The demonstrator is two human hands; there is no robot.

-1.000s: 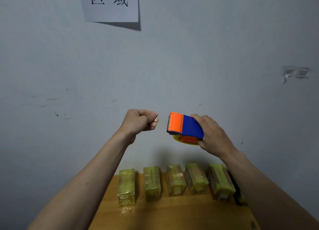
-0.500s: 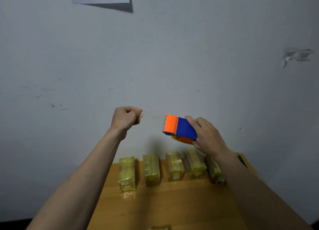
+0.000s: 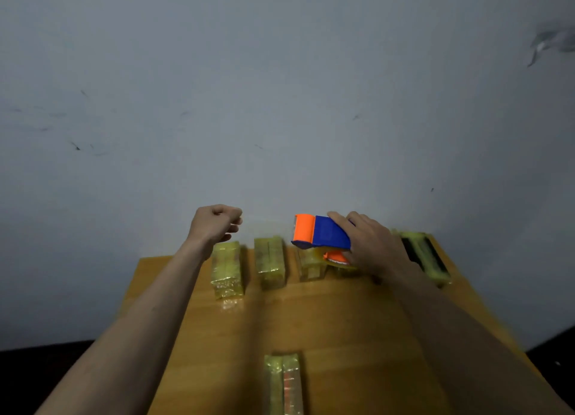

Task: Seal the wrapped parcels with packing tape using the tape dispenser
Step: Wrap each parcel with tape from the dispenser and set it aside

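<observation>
While the right hand (image 3: pixel 371 246) grips the rigid tape dispenser (image 3: pixel 320 232) above the back-row parcels (image 3: pixel 269 260), left hand (image 3: pixel 214 224) fisted empty, the light, slick-wrapped near parcel (image 3: pixel 283 383) likely needs steadying by its sides.

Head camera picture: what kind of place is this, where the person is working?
Probably a small packing station. A wooden table against a bare wall carries a row of wrapped parcels, and the right hand holds an orange and blue tape dispenser.

Both forearms bare to frame edge, no sleeves showing. Left hand (image 3: pixel 216 224) & right hand (image 3: pixel 375 246): no gloves, rings, watch visible.
</observation>
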